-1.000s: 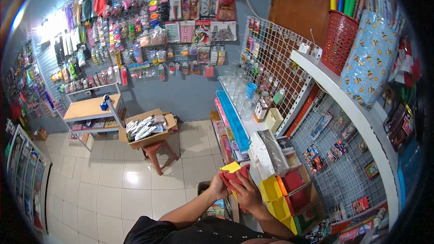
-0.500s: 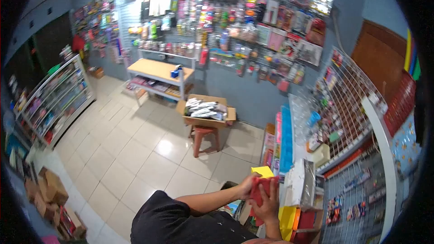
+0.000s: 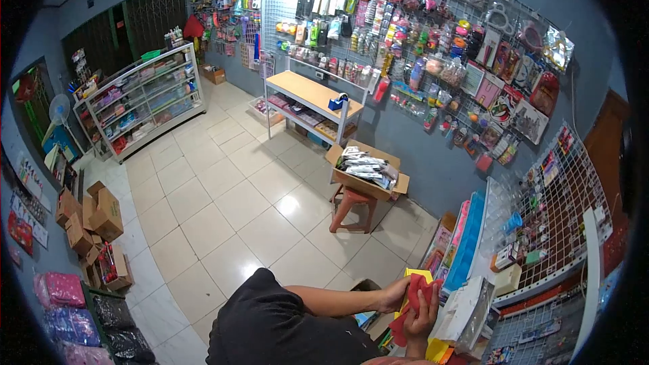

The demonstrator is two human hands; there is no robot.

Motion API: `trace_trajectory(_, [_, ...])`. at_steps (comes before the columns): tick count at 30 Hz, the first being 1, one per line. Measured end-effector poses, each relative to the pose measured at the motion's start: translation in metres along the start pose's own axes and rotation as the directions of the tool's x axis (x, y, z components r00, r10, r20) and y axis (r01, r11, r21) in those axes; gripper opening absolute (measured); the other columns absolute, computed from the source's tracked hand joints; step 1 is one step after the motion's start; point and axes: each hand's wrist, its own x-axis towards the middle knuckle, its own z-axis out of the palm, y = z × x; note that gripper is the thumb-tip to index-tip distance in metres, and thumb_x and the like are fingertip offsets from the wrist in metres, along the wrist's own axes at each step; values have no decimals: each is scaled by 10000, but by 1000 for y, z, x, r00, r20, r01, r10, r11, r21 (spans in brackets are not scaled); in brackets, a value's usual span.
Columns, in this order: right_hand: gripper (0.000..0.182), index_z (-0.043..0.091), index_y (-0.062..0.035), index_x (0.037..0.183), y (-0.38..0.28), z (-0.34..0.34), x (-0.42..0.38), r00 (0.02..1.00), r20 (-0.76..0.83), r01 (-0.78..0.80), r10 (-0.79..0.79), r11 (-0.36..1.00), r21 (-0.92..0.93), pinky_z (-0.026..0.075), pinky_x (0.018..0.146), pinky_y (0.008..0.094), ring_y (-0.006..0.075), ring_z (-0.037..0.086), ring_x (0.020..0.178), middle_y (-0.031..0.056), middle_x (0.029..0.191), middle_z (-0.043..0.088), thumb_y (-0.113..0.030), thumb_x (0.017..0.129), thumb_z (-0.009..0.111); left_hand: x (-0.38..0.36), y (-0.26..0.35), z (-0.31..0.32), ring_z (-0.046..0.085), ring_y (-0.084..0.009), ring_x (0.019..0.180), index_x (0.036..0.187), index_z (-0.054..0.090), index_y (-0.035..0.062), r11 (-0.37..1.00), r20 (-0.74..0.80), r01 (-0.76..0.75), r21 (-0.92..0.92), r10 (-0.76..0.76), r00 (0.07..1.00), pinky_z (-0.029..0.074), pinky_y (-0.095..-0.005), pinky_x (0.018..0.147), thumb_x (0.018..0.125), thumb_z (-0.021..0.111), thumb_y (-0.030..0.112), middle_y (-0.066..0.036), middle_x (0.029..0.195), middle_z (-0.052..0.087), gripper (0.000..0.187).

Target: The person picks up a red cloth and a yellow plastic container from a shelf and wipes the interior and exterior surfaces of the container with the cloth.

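At the lower right, both hands are on a soft, folded red sheet (image 3: 414, 297) that looks like cloth or thin plastic. My left hand (image 3: 395, 295) grips its left side, fingers curled at its edge. My right hand (image 3: 422, 318) presses on it from the right, fingers bent upward over it. Part of the red sheet hangs below between the hands. Right behind it shows a bright yellow piece (image 3: 420, 274). A white box (image 3: 461, 311) stands just right of my right hand.
A cardboard box (image 3: 368, 188) full of packets rests on a red stool (image 3: 353, 209). Behind stands a wooden-topped table (image 3: 311, 94). Wire racks (image 3: 541, 230) with goods line the right; a glass display case (image 3: 145, 105) and cardboard boxes (image 3: 105, 213) are left.
The view has swung left, so the room sits further right in it. Both hands stay on the red sheet, which is now bunched differently, with the right fingers more upright.
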Motion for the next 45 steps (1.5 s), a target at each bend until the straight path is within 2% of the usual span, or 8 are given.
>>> trace_trajectory(11, [403,614,-75,1318,-26,12,13,998,58,6,4,985,-172,290,1189,526,455,384,1431,245,1535,433,-166,927,590,5,18,-14,626,-218,1117,1302,559,71,994,-139,-105,-42,98,985,479,-377,1025,1031,367,404,-103,1229,646,470])
trace_trajectory(15, [266,634,-28,1190,-2,7,-9,980,62,-197,187,923,331,391,1117,479,400,535,1298,211,1358,595,-185,994,547,-7,40,5,651,-278,1059,1301,546,40,998,-299,-44,38,53,953,484,-417,997,994,408,389,-127,1172,669,486])
trace_trajectory(20, [542,421,-42,1492,39,4,-34,524,-27,-235,851,175,956,399,1130,433,326,518,1317,128,1484,483,-331,1040,488,-8,48,11,656,-310,1107,1357,519,18,996,-275,34,81,-11,961,462,-427,1040,975,433,423,-180,1213,673,564])
trace_trajectory(25, [616,466,-78,1478,85,-23,-51,510,76,-5,857,-86,996,349,1168,450,316,507,1311,92,1461,518,-507,1036,444,-3,60,22,523,-380,1308,1456,435,52,979,-104,51,198,-31,994,340,-574,1124,904,483,445,-178,1416,544,680])
trace_trajectory(27, [549,490,-68,1443,63,-48,-34,777,-73,142,625,-61,988,365,1146,429,292,523,1289,103,1441,520,-453,1060,415,9,56,8,530,-376,1304,1450,434,48,969,-106,29,246,-3,994,346,-572,1126,888,507,390,-175,1411,546,662])
trace_trajectory(29, [534,497,-57,1428,65,-51,-46,393,-257,10,883,276,961,373,1133,420,279,525,1285,114,1430,523,-439,1068,396,17,52,4,540,-369,1296,1446,436,50,962,-72,1,274,19,997,355,-569,1124,894,521,370,-169,1398,556,643])
trace_trajectory(36, [413,598,-10,1320,-40,-69,19,919,-229,-299,322,945,130,402,1122,427,345,538,1311,186,1419,558,-164,938,602,21,-11,41,590,-221,1235,1449,454,95,707,130,-148,692,80,988,486,-388,1032,1066,388,481,-106,1363,583,548])
trace_trajectory(45, [451,666,-38,1265,-64,-41,-9,935,-221,-290,277,957,-26,413,1122,472,403,517,1333,192,1471,523,-24,815,644,26,13,35,703,-228,928,1349,540,89,897,9,111,428,-127,992,581,-354,653,964,263,780,-113,1120,690,838])
